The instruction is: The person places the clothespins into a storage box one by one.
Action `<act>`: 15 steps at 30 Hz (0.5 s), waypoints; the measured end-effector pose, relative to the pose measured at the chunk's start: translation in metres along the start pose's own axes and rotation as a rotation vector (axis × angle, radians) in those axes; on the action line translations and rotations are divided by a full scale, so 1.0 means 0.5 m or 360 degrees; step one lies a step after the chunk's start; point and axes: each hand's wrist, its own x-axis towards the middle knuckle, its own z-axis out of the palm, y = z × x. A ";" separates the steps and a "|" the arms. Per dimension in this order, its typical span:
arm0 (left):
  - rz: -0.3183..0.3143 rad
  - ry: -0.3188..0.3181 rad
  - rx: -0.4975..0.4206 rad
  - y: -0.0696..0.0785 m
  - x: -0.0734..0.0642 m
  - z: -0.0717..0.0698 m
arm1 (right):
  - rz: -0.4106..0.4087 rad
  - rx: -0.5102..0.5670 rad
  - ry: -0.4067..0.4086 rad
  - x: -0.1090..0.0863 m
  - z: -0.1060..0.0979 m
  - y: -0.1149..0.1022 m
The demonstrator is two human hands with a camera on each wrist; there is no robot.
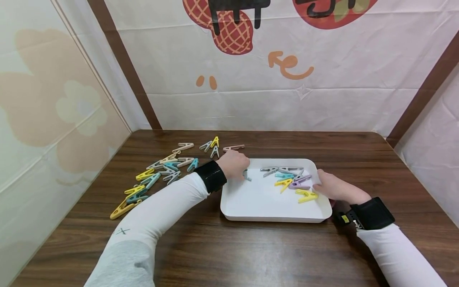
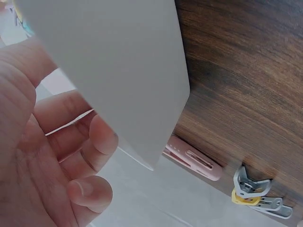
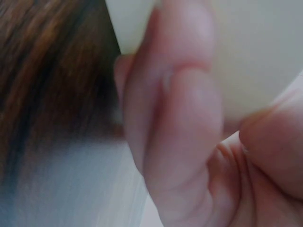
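Note:
A white rectangular tray (image 1: 258, 205) sits on the table in the head view. My left hand (image 1: 234, 164) reaches over its left rim, fingertips at a grey-blue clothespin (image 1: 247, 175) just inside. In the left wrist view the thumb and index finger pass behind the tray wall (image 2: 128, 71), which hides their tips; the other fingers are curled. On the opposite side my right hand (image 1: 335, 186) grips the tray's right rim, thumb on top and fingers underneath. Grey, blue, yellow (image 1: 306, 195) and purple (image 1: 300, 185) clothespins lie together in the tray's right half.
Left of the tray, a loose spread of clothespins (image 1: 172, 165) in yellow, blue, grey and beige covers the table (image 1: 201, 247). Behind the left hand lie a pink clothespin (image 1: 234, 148) and a small group with a yellow one (image 1: 214, 142). A printed cloth (image 1: 233, 107) hangs beyond the table's back edge.

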 end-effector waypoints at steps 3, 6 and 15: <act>-0.0010 0.0035 0.0000 0.000 -0.006 0.003 | -0.0012 -0.0007 -0.0013 0.001 -0.001 0.001; -0.0019 0.0068 0.0003 -0.005 -0.013 0.006 | -0.0013 -0.0008 -0.0022 0.001 -0.001 0.001; -0.0034 0.0211 -0.0159 -0.032 -0.057 -0.009 | -0.0007 -0.0018 -0.0011 -0.002 -0.001 0.001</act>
